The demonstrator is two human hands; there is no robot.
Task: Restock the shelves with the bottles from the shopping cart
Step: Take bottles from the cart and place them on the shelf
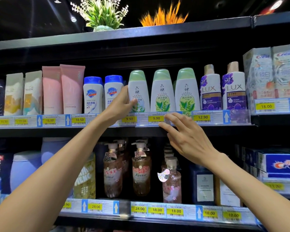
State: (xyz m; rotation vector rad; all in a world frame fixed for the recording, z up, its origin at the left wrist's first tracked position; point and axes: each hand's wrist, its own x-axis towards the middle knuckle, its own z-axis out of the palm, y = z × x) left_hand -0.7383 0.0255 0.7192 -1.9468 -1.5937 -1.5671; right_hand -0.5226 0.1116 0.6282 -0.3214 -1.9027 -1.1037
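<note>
Open headroom above tightly packed green-capped bottles

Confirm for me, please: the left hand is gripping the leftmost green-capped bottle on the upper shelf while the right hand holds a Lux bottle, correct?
Not quite. In the head view the left hand grips the leftmost green-capped bottle, but the right hand holds nothing; its fingers are spread by the shelf edge.

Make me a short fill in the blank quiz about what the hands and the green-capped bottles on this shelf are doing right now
1. The left hand grips the leftmost of the ____ green-capped bottles.
2. The right hand holds ____, with its fingers spread.
3. The yellow price tag below the gripped bottle reads ____.
4. Right of the green-capped bottles stand two purple bottles labelled ____.

Missing words: three; nothing; 9.90; LUX
</note>
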